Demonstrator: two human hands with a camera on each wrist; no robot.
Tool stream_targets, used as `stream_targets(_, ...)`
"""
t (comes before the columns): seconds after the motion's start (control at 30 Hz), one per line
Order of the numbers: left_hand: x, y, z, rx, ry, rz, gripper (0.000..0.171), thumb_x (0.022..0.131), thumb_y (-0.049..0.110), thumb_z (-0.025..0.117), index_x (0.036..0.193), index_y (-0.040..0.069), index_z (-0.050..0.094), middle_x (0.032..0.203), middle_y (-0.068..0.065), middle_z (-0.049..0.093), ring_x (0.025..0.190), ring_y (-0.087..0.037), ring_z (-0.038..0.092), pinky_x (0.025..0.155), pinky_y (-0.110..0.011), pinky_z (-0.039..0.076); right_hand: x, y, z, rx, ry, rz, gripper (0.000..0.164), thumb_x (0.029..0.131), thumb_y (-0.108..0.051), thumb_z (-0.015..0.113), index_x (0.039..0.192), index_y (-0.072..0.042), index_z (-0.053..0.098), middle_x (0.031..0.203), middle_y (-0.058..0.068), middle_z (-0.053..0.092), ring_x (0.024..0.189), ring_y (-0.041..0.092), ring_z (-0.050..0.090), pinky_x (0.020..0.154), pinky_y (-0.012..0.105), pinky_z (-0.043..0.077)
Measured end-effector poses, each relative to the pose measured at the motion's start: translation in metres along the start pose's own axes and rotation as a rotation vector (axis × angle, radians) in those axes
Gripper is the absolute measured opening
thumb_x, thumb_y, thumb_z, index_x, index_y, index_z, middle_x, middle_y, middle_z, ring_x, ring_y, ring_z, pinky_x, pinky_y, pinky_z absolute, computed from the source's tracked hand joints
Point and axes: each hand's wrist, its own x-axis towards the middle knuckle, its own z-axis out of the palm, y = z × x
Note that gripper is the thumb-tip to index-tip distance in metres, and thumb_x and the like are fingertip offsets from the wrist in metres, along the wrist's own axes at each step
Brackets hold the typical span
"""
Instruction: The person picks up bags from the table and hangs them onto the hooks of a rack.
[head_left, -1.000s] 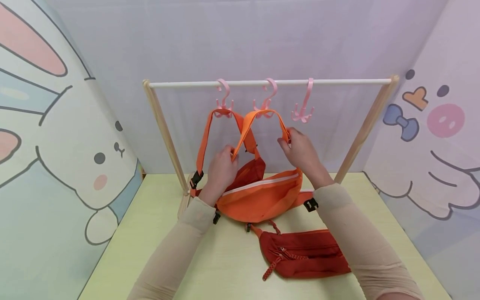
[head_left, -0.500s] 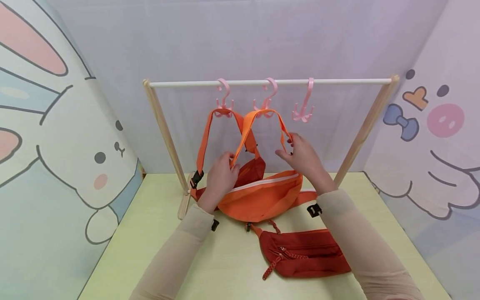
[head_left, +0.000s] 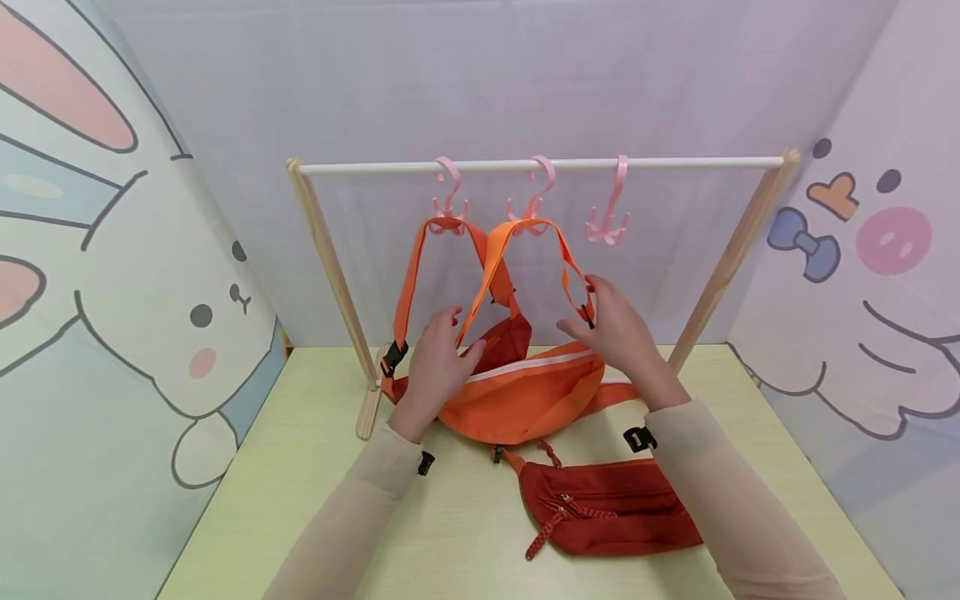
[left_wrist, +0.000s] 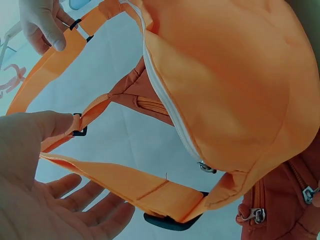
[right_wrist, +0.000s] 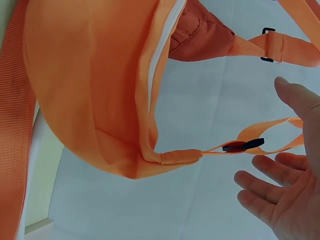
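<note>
A bright orange waist bag [head_left: 517,408] with a white zipper hangs by its strap [head_left: 491,262] from the middle pink hook [head_left: 535,200]. My left hand [head_left: 435,362] is beside the strap's left side, fingers spread and thumb apart; in the left wrist view the strap runs between thumb and fingers. At the strap's right side, near a black buckle [right_wrist: 245,145], my right hand [head_left: 618,325] has its fingers extended and does not grip. Behind, a dark red-orange waist bag [head_left: 506,342] hangs by its strap [head_left: 408,283] from the left pink hook [head_left: 448,196].
A white rail [head_left: 675,163] on wooden legs [head_left: 330,267] carries the hooks. The right pink hook [head_left: 611,204] bears nothing. A dark red waist bag [head_left: 607,508] lies on the pale table [head_left: 285,467], partly under my right forearm. Printed walls [head_left: 112,292] enclose the sides.
Both hands have loosened their hold on the orange strap and moved slightly down, with fingers spreading apart. The orange bag stays hanging in place on the middle hook.
</note>
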Motion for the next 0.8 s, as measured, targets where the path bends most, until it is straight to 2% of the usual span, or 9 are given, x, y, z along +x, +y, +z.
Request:
stream_targets(0.23,-0.010,0.001,-0.005,0.018,-0.002,0.005,0.068,0.097,0.033,0.078,0.152,0.004,0.049,0.142,-0.014,0.059,0.121,-0.033,0.060,0.097,-0.052,0.055,-0.013,0.007,-0.002,-0.023,-0.011,0.002,0.095,0.092,-0.042,0.084,0.161,0.000,0.033,0.149,0.022,0.050,0.125,0.040,0.055,0.104,0.061,0.050)
stream_targets(0.4,-0.015,-0.002,-0.005,0.043,0.008,0.014,0.071,0.096,0.036,0.079,0.152,0.004,0.048,0.145,-0.015,0.057,0.122,-0.034,0.059,0.098,-0.052,0.054,-0.024,0.011,-0.002,-0.043,-0.010,-0.015,0.098,0.093,-0.041,0.083,0.163,0.002,0.030,0.157,0.025,0.044,0.137,0.043,0.049,0.109,0.062,0.046)
stream_targets(0.57,-0.021,-0.004,-0.004,0.058,0.032,0.045,0.075,0.095,0.038,0.080,0.152,0.002,0.047,0.146,-0.016,0.055,0.126,-0.035,0.057,0.101,-0.053,0.052,-0.035,0.014,-0.002,-0.056,-0.016,-0.017,0.099,0.093,-0.040,0.084,0.163,0.002,0.029,0.157,0.027,0.044,0.140,0.045,0.046,0.110,0.064,0.043)
stream_targets(0.8,-0.031,-0.003,-0.002,0.085,0.081,0.112,0.079,0.092,0.038,0.083,0.151,0.002,0.046,0.142,-0.016,0.055,0.122,-0.033,0.057,0.100,-0.050,0.054,-0.046,0.021,-0.003,-0.083,-0.014,-0.032,0.098,0.093,-0.039,0.084,0.162,0.004,0.030,0.155,0.028,0.046,0.140,0.046,0.047,0.110,0.064,0.043)
